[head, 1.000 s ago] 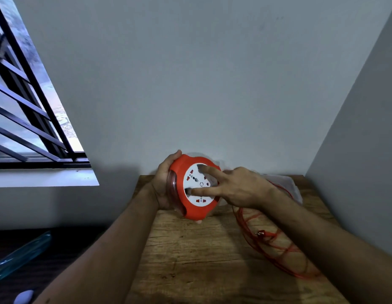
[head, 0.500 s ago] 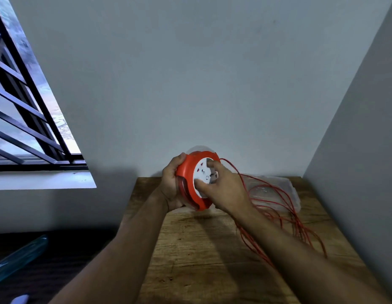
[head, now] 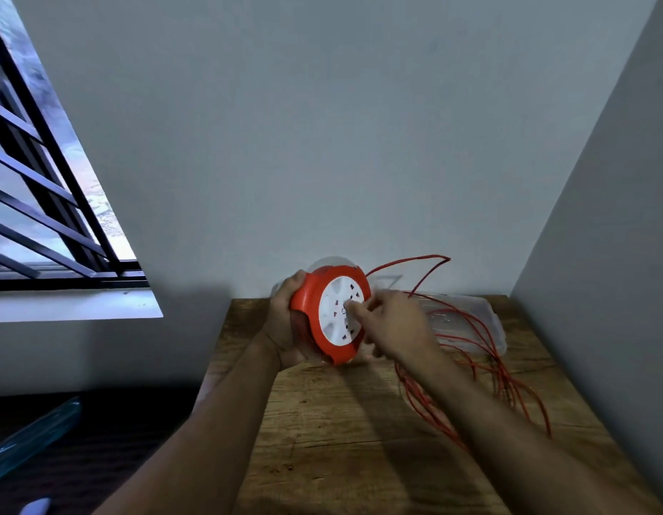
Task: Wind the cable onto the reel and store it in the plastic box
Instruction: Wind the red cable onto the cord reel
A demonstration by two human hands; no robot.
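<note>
Cable (head: 471, 366) had lifted off the worktop (head: 341, 421) since a second ago, looping toward the reel (head: 333, 314). Left hand (head: 285, 321) clasped the reel; right hand (head: 389, 325) fingers pressed its white face, cranking. Winding underway.

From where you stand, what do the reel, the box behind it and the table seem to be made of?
Reel: likely moulded plastic, smooth orange rim, white face. Box: clear plastic; the cable shows through. Table: wood, by its visible grain and knots, matte.
</note>
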